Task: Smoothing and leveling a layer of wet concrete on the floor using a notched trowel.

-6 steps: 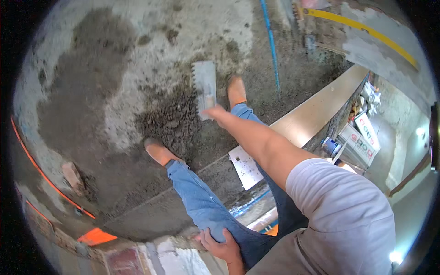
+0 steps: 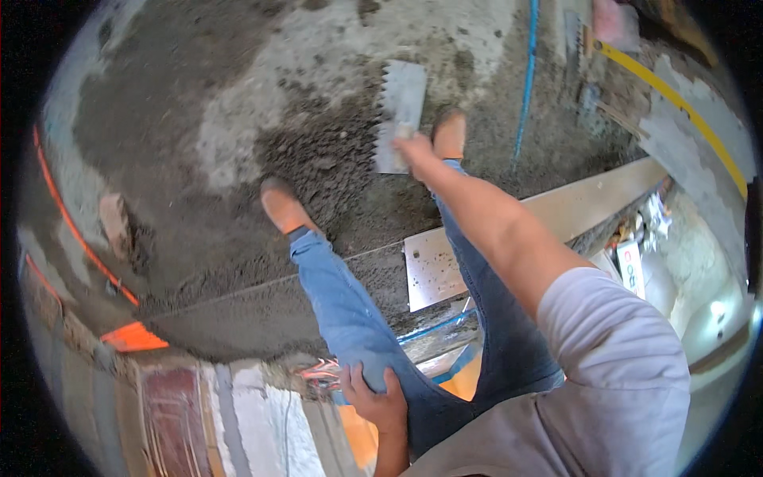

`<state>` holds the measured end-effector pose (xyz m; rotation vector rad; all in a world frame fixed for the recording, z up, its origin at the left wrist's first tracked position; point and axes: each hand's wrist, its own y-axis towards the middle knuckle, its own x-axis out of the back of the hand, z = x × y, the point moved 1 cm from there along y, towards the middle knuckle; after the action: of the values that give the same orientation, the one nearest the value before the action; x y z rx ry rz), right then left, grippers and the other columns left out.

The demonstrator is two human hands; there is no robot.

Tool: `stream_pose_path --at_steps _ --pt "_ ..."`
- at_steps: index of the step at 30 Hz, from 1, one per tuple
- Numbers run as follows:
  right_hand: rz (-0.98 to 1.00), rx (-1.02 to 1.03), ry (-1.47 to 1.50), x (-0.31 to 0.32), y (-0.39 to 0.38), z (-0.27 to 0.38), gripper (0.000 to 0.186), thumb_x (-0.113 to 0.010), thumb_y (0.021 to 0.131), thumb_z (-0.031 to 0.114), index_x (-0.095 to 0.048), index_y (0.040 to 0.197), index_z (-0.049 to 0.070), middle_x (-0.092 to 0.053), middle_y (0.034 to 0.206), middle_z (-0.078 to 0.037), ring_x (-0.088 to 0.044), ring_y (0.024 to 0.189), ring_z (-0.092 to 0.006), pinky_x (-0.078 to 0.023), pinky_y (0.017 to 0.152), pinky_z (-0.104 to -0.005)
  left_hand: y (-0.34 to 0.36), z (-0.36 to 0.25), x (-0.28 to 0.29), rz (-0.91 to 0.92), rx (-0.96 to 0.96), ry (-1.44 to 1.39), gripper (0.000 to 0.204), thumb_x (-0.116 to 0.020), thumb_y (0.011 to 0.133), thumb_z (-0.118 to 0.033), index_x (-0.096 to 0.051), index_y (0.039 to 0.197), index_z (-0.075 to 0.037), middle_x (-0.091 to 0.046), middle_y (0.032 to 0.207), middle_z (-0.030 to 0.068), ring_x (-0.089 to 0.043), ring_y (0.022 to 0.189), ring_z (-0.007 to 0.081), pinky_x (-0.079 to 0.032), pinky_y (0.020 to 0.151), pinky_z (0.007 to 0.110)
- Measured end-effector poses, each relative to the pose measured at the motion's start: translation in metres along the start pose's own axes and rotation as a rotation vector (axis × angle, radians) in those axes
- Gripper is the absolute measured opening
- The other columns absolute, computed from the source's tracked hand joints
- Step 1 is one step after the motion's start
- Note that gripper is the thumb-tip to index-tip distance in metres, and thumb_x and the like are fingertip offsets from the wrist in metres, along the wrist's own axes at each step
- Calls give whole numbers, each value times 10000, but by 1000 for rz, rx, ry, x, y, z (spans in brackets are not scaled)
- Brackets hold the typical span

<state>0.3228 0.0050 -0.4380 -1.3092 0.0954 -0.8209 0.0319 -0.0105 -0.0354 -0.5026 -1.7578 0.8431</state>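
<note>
My right hand is closed round the handle of a notched trowel. The trowel's flat metal blade has square teeth along its left edge. It is just left of my right shoe, beside a heap of loose dark mortar; whether the blade touches the ground cannot be told. My left hand rests on my left thigh in blue jeans, fingers spread and holding nothing. My left shoe stands at the near edge of the heap.
A long board runs off to the right, near a white speckled plate. A blue line and a yellow level lie far right. On the left are a brick, an orange strip and a flat orange piece.
The whole view has shifted, with the floor now further right and higher. My right hand and the trowel have moved slightly farther away beside the right shoe. My left hand stays on the thigh.
</note>
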Motion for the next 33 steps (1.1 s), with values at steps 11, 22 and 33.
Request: stream_pose_path --at_steps 11,22,33 --pt "159 685 -1539 -13 -176 189 494 -674 741 407 -631 969 -29 -655 873 -239 -642 832 -370 -493 731 -447 -18 60 2 -149 237 -145 435 -652 754 -267 -573 1144 -91 -475 1276 158 -455 1142 388 -394 957 463" --pt "376 564 -1910 -103 -373 266 199 -697 747 187 -613 799 15 -556 553 -67 -546 443 -174 -432 398 -354 3 117 68 -65 552 -656 463 -593 773 -299 -530 1201 -136 -443 1319 114 -473 1145 343 -433 901 495" --pt "566 816 -1966 -347 -644 177 178 -625 750 191 -556 799 34 -509 532 -29 -486 389 -111 -379 339 -282 33 152 113 -23 743 -1059 305 -551 812 -228 -592 1098 -130 -487 1211 97 -454 1131 345 -423 865 517"
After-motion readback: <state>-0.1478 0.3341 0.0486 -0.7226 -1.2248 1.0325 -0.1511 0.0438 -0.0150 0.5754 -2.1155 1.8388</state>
